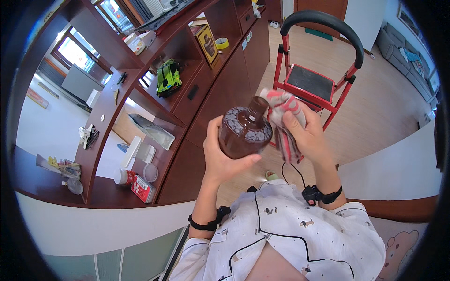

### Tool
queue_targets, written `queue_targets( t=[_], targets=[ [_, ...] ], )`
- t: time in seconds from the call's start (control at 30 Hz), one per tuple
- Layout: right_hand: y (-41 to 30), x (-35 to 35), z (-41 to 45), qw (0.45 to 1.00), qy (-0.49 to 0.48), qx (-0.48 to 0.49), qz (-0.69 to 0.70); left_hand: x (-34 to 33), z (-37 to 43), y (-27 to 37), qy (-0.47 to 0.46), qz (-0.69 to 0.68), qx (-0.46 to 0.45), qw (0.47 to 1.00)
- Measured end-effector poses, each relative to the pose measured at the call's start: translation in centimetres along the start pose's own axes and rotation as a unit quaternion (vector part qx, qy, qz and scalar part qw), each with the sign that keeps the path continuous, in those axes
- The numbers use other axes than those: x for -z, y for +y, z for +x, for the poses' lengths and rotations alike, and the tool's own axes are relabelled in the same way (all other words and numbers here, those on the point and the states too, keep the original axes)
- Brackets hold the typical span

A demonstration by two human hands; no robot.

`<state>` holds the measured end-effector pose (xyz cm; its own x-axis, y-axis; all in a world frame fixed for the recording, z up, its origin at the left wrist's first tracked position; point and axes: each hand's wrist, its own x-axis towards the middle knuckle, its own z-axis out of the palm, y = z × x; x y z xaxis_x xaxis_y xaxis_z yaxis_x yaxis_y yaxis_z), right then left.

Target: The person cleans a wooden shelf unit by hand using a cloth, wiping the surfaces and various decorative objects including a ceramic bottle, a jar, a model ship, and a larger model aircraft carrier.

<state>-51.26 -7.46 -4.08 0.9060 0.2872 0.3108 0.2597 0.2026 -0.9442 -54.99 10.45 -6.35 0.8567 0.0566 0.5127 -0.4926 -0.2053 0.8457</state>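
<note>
My left hand [219, 154] is wrapped around a dark brown glossy bottle [242, 135] with a rounded body and a short neck. A ring of pale patterning runs around its shoulder. The bottle tilts, its neck pointing up and to the right. In my right hand [309, 131] is a bunched striped cloth [286, 112], red, pink and grey-white. Its upper end lies right by the bottle's neck; whether the two touch I cannot tell. The cloth's lower end hangs below my fingers. Both are held in the air in front of my body.
A red step stool [309, 84] with a black padded handle stands ahead. To the left, a dark wooden shelf unit [218, 102] holds a green toy car [168, 78], a yellow-and-brown box [206, 44], yellow tape [222, 43] and a red-and-white tin [142, 188]. A grey sofa [404, 59] is far right.
</note>
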Motion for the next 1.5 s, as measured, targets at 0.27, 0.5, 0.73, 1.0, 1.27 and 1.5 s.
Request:
queue_targets(
  t=[0.27,0.5,0.73,1.0,1.27,1.5],
  targets=[
    [3.8,-7.1,0.3,0.939,0.083,0.33,-0.05,-0.2,1.2,0.7,0.14,-0.137,0.001,0.981],
    [6.9,-7.7,-0.1,0.897,-0.016,0.438,-0.057,0.6,0.4,0.8,0.173,-0.306,0.054,0.935],
    [1.5,-9.1,2.5,0.966,0.03,0.128,0.223,1.0,0.6,0.7,0.144,-0.283,0.053,0.947],
    [1.9,-8.4,4.4,0.898,0.062,-0.06,0.432,1.6,0.8,0.9,0.107,-0.343,0.125,0.925],
    [2.5,-8.5,3.8,0.943,0.126,0.034,0.306,0.2,0.9,2.4,0.155,-0.197,0.086,0.964],
    [3.2,-8.7,1.7,0.983,0.034,0.181,0.005,0.2,2.0,2.0,0.231,-0.286,0.059,0.928]
  ],
)
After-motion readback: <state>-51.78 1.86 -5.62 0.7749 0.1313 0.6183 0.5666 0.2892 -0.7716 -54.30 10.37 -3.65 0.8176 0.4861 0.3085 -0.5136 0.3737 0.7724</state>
